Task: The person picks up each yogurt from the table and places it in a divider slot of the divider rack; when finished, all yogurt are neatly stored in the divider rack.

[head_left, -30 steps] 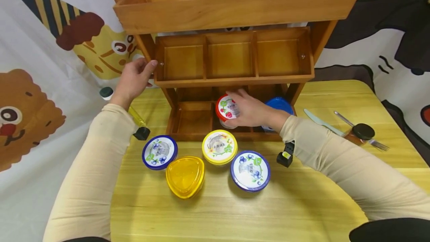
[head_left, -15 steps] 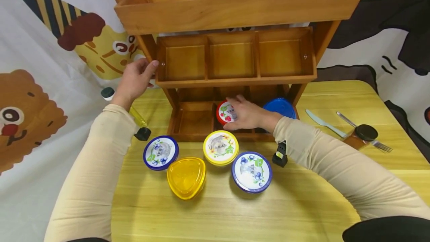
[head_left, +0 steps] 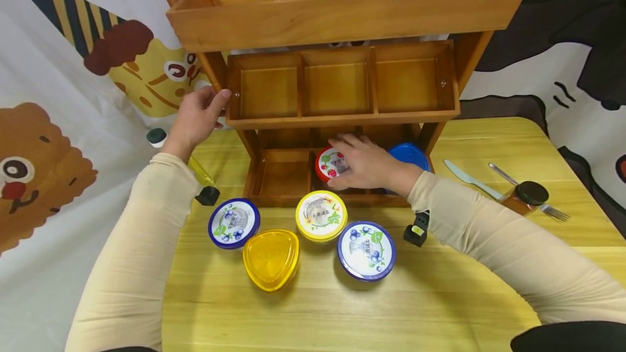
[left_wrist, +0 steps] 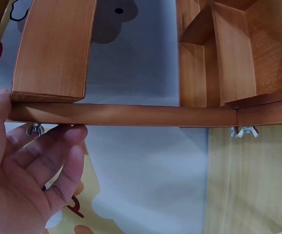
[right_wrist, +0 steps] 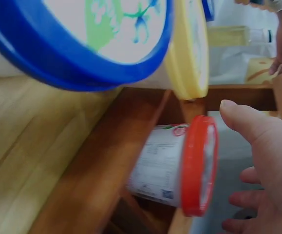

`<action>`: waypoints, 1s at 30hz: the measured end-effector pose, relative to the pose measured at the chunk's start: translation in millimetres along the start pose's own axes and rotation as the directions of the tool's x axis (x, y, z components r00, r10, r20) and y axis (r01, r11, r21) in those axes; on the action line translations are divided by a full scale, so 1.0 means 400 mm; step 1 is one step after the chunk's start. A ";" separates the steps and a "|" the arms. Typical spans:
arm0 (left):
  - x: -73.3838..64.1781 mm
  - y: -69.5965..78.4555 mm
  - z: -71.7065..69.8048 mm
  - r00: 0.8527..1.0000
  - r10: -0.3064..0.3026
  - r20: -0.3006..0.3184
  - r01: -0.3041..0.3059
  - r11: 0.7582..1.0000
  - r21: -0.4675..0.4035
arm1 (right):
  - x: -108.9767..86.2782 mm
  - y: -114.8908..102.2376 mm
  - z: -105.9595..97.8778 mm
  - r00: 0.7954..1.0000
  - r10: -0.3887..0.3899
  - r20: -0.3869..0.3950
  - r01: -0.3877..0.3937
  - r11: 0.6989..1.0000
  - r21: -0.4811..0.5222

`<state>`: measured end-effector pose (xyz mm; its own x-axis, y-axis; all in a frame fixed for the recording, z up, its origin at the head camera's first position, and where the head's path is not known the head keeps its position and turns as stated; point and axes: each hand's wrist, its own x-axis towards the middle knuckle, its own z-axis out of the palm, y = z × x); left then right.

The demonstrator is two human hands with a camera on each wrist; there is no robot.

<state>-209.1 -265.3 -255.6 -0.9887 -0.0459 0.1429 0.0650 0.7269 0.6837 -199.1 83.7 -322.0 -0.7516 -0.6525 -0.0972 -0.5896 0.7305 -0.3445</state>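
Observation:
My left hand (head_left: 196, 115) holds the upright side of the wooden shelf rack (head_left: 342, 118), thumb on one face and fingers on the other, beside a wing nut (left_wrist: 35, 129). In the bottom tier's middle compartment sits a red-lidded tub (head_left: 331, 163) with strawberries on its lid. Over it is my right hand (head_left: 367, 164), fingers spread; the right wrist view shows this hand (right_wrist: 265, 161) apart from the red lid (right_wrist: 199, 165). A blue-lidded container (head_left: 409, 155) in the right compartment is partly hidden by my right arm.
In front of the rack stand a yellow-lidded tub (head_left: 321, 215), two blueberry tubs, left (head_left: 233, 223) and right (head_left: 366, 251), and a yellow triangular container (head_left: 271, 259). A knife (head_left: 471, 179), fork (head_left: 555, 212) and dark-lidded jar (head_left: 525, 197) lie right. An oil bottle (head_left: 201, 174) is left.
The red-lidded tub has gone down into the middle compartment, and my right hand has let go of it and shifted slightly right. My left hand stays on the rack.

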 end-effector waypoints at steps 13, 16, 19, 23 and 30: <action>0.004 -0.004 0.003 1.000 -0.009 0.007 0.009 1.000 0.003 | -0.127 -0.043 -0.047 0.979 -0.135 -0.155 0.116 0.985 -0.126; 0.004 -0.002 0.003 1.000 -0.007 0.006 0.007 1.000 -0.001 | -0.160 -0.051 -0.055 0.976 -0.138 -0.166 0.118 0.985 -0.126; 0.004 -0.001 0.002 1.000 -0.004 0.006 0.004 1.000 -0.009 | -0.193 -0.057 -0.059 0.975 -0.145 -0.167 0.125 0.984 -0.124; 0.007 0.000 0.001 1.000 -0.011 0.008 0.011 1.000 -0.005 | -0.235 -0.062 -0.056 0.972 -0.160 -0.172 0.139 0.982 -0.126; 0.008 -0.001 -0.003 1.000 -0.007 0.008 0.007 1.000 0.004 | -0.291 -0.069 -0.041 0.974 -0.166 -0.155 0.146 0.980 -0.135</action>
<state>-212.1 -266.6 -254.6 -0.9901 -0.0458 0.1326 0.0576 0.7294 0.6817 -100.4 142.8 -285.8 -0.6798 -0.7255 0.1073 -0.7273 0.6480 -0.2261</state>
